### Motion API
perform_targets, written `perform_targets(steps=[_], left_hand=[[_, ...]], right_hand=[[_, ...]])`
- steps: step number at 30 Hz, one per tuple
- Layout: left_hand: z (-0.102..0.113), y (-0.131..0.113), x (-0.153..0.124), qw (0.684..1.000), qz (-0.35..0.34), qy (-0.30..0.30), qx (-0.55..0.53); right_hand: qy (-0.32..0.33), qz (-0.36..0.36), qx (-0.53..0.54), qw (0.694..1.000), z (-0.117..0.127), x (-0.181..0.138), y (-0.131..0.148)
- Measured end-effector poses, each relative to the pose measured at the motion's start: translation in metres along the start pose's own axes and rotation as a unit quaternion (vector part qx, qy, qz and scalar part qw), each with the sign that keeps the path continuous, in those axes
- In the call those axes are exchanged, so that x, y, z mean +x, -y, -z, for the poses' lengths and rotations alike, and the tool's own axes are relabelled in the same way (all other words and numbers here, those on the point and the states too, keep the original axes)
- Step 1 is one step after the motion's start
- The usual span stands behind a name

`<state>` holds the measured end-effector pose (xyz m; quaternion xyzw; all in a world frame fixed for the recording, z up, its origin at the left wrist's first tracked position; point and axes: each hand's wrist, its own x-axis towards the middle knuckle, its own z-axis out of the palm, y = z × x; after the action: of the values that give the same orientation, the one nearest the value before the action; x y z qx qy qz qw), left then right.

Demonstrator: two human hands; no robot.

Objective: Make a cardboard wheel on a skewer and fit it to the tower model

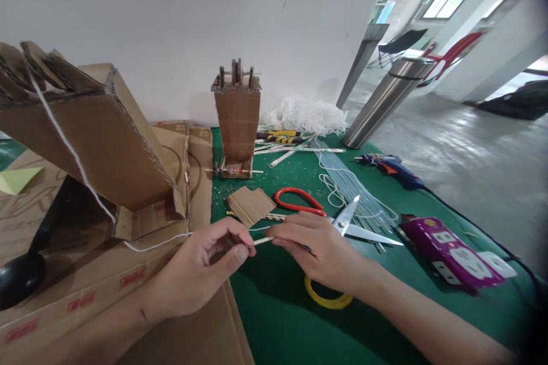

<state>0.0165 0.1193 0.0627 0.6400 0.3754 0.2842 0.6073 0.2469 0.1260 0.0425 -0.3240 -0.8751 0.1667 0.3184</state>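
A short thin wooden stick point(262, 240) spans the gap between my two hands over the green table. My left hand point(209, 268) pinches its left end between thumb and fingers. At the other end my right hand point(319, 245) grips it with the fingertips. A white string point(160, 244) runs from the large cardboard model point(128, 154) to my left hand and shows again behind the stick; whether it is tied to the stick I cannot tell. Red-handled scissors point(346, 217) lie spread just beyond my right hand. Beneath my right wrist is a yellow tape roll point(327, 300), partly hidden.
A smaller cardboard tower point(237, 125) stands by the wall. Nearby lie a cardboard piece point(250, 206), yellow-black pliers point(282, 137) and clear glue sticks point(349, 182). A glue gun point(391, 168), purple power strip point(454, 251) and steel flask point(387, 102) occupy the right side.
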Motion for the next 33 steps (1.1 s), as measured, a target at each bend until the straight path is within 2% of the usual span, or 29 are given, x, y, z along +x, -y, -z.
perform_targets(steps=[8, 11, 15, 22, 27, 33], left_hand=[[0.005, -0.004, 0.001, 0.999, -0.006, 0.043, 0.019], [0.008, -0.008, 0.001, 0.996, -0.006, 0.087, 0.027], [0.012, -0.009, 0.001, 0.991, 0.02, 0.124, -0.037], [0.012, -0.007, 0.002, 0.983, 0.04, 0.111, -0.143], [0.011, -0.005, 0.001, 0.984, 0.043, 0.098, -0.139], [0.011, -0.005, 0.002, 0.991, 0.065, 0.086, -0.078]], right_hand=[[0.02, 0.038, -0.065, 0.997, 0.003, 0.002, 0.005], [0.033, 0.047, -0.049, 0.997, 0.003, 0.003, 0.007], [0.033, 0.053, -0.009, 0.998, 0.003, 0.004, 0.008], [0.006, 0.037, 0.043, 0.998, 0.004, 0.003, 0.006], [-0.018, 0.005, 0.072, 0.997, 0.004, 0.002, 0.005], [-0.018, 0.017, 0.095, 0.995, 0.001, 0.002, 0.003]])
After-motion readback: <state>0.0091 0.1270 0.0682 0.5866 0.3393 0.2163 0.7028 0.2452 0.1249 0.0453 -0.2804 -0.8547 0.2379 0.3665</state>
